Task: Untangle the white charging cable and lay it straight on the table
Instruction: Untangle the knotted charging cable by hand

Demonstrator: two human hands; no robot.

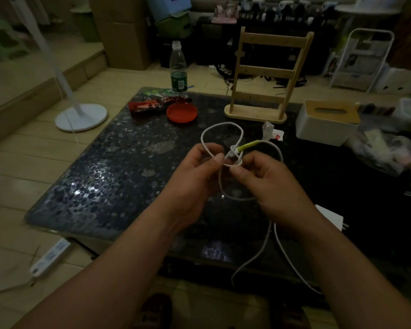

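Note:
The white charging cable point(223, 124) is knotted and held up above the dark speckled table point(109, 176). One loop rises over my hands, another sags below them, and two strands trail off the table's front edge. A yellow-green sleeve point(248, 146) sticks out of the knot to the right. My left hand point(197, 176) pinches the cable just left of the knot. My right hand point(266, 181) pinches it at the knot's lower right. Both hands hover over the table's middle, close together.
A wooden rack point(259, 96) stands behind the hands, a white tissue box point(325, 122) to its right. At the back left are a red lid point(182, 112), a red wrapper point(150, 106) and a plastic bottle point(178, 67). A power strip point(50, 257) lies on the floor at left.

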